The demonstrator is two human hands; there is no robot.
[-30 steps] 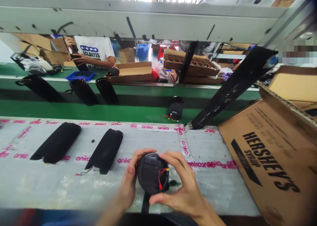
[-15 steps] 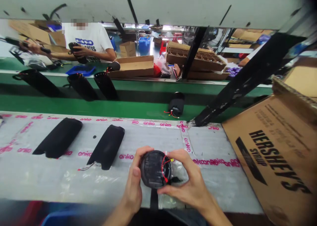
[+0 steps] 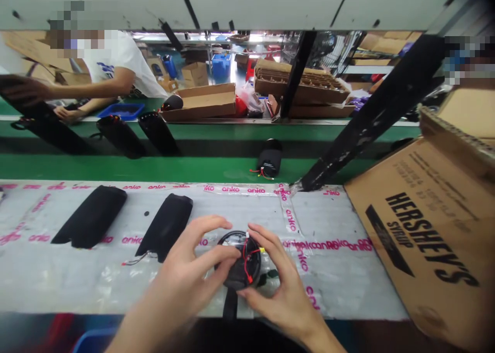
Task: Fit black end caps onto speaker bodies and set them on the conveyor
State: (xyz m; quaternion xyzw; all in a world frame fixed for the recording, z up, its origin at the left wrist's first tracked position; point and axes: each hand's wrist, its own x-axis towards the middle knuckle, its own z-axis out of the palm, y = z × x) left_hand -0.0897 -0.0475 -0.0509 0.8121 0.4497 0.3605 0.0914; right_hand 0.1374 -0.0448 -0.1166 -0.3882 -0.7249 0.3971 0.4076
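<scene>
A round black speaker housing is seen end-on above the near edge of the bench. Red wires with small white, yellow and red plugs lie across its open end, and a black strap hangs below. My right hand grips its right side, thumb low and fingers at the upper rim. Over the open end reaches my left hand, index finger raised, another finger and the thumb bent close together; what they pinch is hidden. Two black fabric-covered speaker bodies lie to the left.
A Hershey's syrup carton stands at the right beside a slanted black post. On the green belt are several black cylinders and a wired black part. Across it, a co-worker handles a black cylinder.
My left hand has moved from the housing's left side to over its open end. The plugs now stick up at the rim. The co-worker has leaned left and reached for a cylinder.
</scene>
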